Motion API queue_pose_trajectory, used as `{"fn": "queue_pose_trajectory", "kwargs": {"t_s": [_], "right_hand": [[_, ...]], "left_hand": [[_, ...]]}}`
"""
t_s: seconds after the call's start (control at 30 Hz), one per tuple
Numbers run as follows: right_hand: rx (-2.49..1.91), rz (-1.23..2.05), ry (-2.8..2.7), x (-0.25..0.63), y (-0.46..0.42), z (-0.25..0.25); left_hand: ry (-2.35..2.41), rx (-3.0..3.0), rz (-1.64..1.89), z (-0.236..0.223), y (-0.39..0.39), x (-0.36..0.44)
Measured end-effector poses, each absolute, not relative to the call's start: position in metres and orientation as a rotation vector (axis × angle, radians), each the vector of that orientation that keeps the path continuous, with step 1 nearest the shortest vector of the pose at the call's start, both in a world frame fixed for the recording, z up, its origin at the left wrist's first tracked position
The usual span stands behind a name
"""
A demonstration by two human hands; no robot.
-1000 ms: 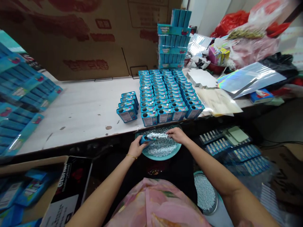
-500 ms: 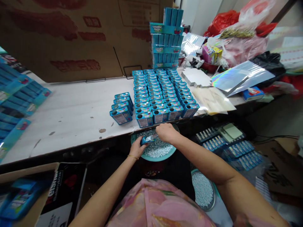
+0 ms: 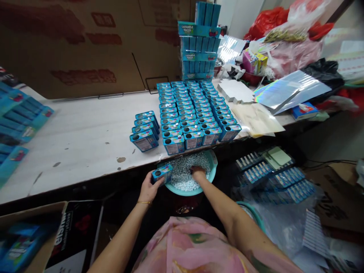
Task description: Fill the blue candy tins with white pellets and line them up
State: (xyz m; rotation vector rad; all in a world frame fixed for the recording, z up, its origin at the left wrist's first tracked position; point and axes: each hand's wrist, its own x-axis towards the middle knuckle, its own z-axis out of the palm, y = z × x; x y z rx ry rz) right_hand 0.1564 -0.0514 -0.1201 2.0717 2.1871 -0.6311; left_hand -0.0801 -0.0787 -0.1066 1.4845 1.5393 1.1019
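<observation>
My left hand (image 3: pixel 149 187) is closed around a small blue candy box (image 3: pixel 162 173), held tilted over the left rim of a turquoise basin (image 3: pixel 214 167). A round dark spot shows on the box's top face. Small white candies (image 3: pixel 184 185) fill the basin. My right hand (image 3: pixel 198 173) reaches down into these candies, its fingers sunk among them, so whatever they hold is hidden. Just above, on the table, stand close rows of similar blue boxes (image 3: pixel 193 117), some with loose white candies on top. A short separate row of boxes (image 3: pixel 144 131) stands to their left.
Stacked display packs (image 3: pixel 199 49) rise behind the rows on the white table (image 3: pixel 93 129). White card pieces (image 3: pixel 236 91) and clear sheets (image 3: pixel 257 119) lie to the right. An open carton (image 3: pixel 57 227) sits low left; packed blue trays (image 3: pixel 273 174) are low right.
My left hand has moved left with the blue box, whose top now shows. My right hand has left the box and gone down into the candies. The view has shifted slightly.
</observation>
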Motion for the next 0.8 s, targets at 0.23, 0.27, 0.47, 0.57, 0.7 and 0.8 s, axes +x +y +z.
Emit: {"fn": "queue_pose_trajectory", "kwargs": {"t_s": [0.23, 0.27, 0.47, 0.57, 0.7, 0.8], "right_hand": [[2.218, -0.916, 2.308, 0.177, -0.040, -0.142], [2.226, -0.933, 2.322, 0.184, -0.040, -0.138], [2.183, -1.087, 2.559, 0.204, -0.049, -0.088], [2.084, -0.946, 2.639, 0.201, -0.054, -0.052], [1.922, -0.553, 2.560, 0.186, -0.061, -0.006], [1.808, -0.332, 2.483, 0.170, -0.066, 0.019]], "left_hand": [[1.545, 1.459, 1.121, -0.109, -0.083, -0.086], [1.541, 1.475, 1.123, -0.107, -0.083, -0.084], [1.563, 1.624, 1.062, -0.098, -0.073, -0.066], [1.607, 1.736, 0.974, -0.099, -0.068, -0.054], [1.645, 1.854, 0.854, -0.099, -0.066, -0.038], [1.638, 1.914, 0.810, -0.099, -0.067, -0.030]]}}
